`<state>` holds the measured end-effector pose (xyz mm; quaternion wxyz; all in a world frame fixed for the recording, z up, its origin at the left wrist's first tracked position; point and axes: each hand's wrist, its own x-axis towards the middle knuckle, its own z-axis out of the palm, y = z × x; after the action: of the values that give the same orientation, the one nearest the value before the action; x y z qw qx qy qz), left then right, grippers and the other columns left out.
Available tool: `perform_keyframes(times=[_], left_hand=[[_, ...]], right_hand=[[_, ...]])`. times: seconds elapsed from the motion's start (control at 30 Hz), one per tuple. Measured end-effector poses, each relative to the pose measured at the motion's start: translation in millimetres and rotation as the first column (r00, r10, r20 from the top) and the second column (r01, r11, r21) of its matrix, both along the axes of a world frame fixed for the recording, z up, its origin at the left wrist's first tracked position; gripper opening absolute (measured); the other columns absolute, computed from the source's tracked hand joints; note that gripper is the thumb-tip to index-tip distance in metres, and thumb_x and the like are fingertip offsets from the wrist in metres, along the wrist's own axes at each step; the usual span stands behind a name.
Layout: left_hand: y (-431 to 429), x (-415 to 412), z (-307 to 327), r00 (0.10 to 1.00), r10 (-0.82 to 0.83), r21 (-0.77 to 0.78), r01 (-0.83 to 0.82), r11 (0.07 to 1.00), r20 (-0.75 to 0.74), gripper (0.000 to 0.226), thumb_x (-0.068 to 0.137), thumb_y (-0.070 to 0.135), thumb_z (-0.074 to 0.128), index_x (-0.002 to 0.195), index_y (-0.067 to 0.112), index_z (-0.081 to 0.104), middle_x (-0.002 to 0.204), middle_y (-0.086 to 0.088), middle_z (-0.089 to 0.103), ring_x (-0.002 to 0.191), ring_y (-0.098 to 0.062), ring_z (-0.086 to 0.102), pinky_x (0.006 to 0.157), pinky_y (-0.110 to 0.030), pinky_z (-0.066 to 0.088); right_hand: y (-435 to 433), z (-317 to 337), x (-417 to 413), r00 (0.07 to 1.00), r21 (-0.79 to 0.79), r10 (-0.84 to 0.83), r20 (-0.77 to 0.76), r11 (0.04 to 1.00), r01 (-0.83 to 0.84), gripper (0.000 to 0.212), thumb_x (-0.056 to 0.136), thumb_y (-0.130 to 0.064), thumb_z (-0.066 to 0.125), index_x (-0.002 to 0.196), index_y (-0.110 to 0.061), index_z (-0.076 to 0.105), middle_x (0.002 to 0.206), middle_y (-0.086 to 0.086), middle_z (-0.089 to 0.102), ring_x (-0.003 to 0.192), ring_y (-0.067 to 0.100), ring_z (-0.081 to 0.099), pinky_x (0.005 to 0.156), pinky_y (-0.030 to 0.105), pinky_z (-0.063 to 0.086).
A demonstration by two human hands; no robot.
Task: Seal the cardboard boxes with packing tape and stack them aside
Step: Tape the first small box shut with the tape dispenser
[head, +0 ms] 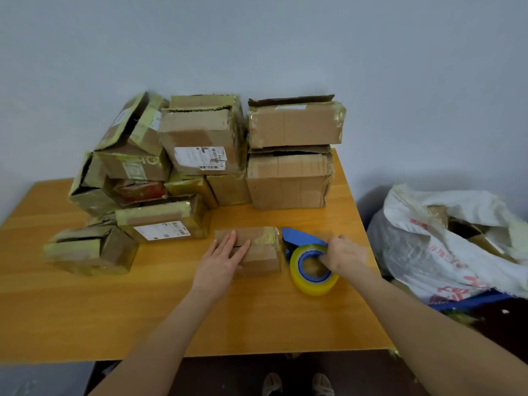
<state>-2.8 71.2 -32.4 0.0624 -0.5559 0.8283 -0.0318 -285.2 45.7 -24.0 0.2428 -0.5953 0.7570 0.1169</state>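
The small box lies mid-desk, in front of the piled boxes (old tape glazes its right end). To seal it well, I judge, keep it pinned: the left hand presses flat on its flaps, fingers straight. The right hand grips the tape dispenser just beside it, ready to run tape along the seam.
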Motion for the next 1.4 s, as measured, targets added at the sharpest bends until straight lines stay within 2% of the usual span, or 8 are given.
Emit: perform_keyframes(times=[0.27,0.4,0.43,0.6,0.8,0.87,1.0,1.4], left_hand=[[-3.0,4.2,1.8,0.999,0.020,0.008,-0.020,1.000,-0.046,0.063,0.100,0.036,0.041,0.153,0.031,0.007,0.160,-0.007,0.002,0.148,-0.020,0.012,0.118,-0.036,0.000],[-1.7,7.5,1.0,0.990,0.061,-0.006,-0.062,0.998,-0.128,0.071,0.095,0.037,0.053,0.152,0.018,0.016,0.158,-0.002,0.014,0.145,-0.014,0.020,0.116,-0.033,0.002],[-0.7,8.0,0.9,0.989,0.063,-0.011,-0.065,0.998,-0.135,0.070,0.093,0.037,0.056,0.151,0.017,0.023,0.157,-0.002,0.018,0.144,-0.014,0.024,0.115,-0.033,0.003],[-4.5,10.8,3.4,0.995,0.029,0.016,-0.028,0.999,-0.095,0.068,0.089,0.039,0.062,0.147,0.017,0.034,0.154,-0.001,0.023,0.142,-0.014,0.029,0.114,-0.038,0.005],[-6.1,14.5,4.3,0.990,0.009,-0.003,-0.010,1.000,-0.138,0.073,0.070,0.042,0.081,0.133,0.016,0.056,0.144,-0.001,0.046,0.127,-0.015,0.052,0.110,-0.043,0.030],[-5.9,13.4,8.7,0.992,0.021,0.027,-0.018,0.999,-0.124,0.077,0.059,0.044,0.088,0.127,0.016,0.062,0.138,-0.001,0.054,0.120,-0.014,0.058,0.104,-0.042,0.038],[-3.7,14.4,11.5,0.985,0.017,0.059,-0.007,0.998,-0.171,0.069,0.094,0.044,0.052,0.152,0.021,0.022,0.160,0.007,0.010,0.146,-0.012,0.019,0.117,-0.032,-0.004],[-2.5,27.0,11.1,0.974,0.052,0.118,-0.026,0.993,-0.222,0.064,0.097,0.055,0.033,0.152,0.026,0.019,0.160,0.012,0.011,0.146,-0.009,0.014,0.120,-0.037,-0.003]], right_hand=[[-8.0,-7.0,6.7,0.960,0.103,-0.166,0.227,0.984,0.145,0.033,0.084,-0.034,0.068,0.069,-0.014,0.048,0.060,0.000,0.045,0.052,0.016,0.043,0.046,0.028,0.032],[-15.8,4.2,4.6,0.835,0.221,-0.287,0.469,0.954,0.204,0.025,0.082,-0.006,0.061,0.069,-0.008,0.040,0.062,0.004,0.031,0.051,0.015,0.030,0.050,0.031,0.029],[-15.9,9.0,4.6,0.779,0.283,-0.358,0.514,0.928,0.240,0.032,0.083,-0.001,0.059,0.085,0.023,0.038,0.064,0.004,0.034,0.054,0.015,0.033,0.049,0.028,0.033],[-17.4,34.3,3.1,0.544,0.366,-0.520,0.659,0.853,0.372,0.027,0.076,-0.011,0.072,0.095,-0.005,0.055,0.095,0.015,0.060,0.088,0.030,0.062,0.070,0.039,0.054],[-52.9,68.8,-8.5,0.571,0.148,-0.291,0.768,0.947,0.284,0.129,0.020,-0.070,0.089,0.125,-0.005,0.054,0.122,0.007,0.061,0.112,0.026,0.059,0.100,0.044,0.048],[-55.0,96.9,6.0,0.587,0.081,-0.201,0.784,0.971,0.224,0.118,0.028,-0.072,0.086,0.121,-0.006,0.056,0.121,0.004,0.062,0.113,0.024,0.059,0.102,0.043,0.046],[-53.7,119.6,40.5,0.589,-0.035,0.010,0.808,0.999,0.032,0.042,0.073,-0.028,0.083,0.108,-0.015,0.064,0.106,0.003,0.069,0.097,0.019,0.066,0.087,0.031,0.051],[-58.2,121.5,72.5,0.811,-0.098,0.450,0.374,0.888,-0.448,0.051,0.071,-0.026,0.083,0.099,-0.020,0.042,0.093,-0.004,0.051,0.087,0.016,0.055,0.063,0.021,0.042]])
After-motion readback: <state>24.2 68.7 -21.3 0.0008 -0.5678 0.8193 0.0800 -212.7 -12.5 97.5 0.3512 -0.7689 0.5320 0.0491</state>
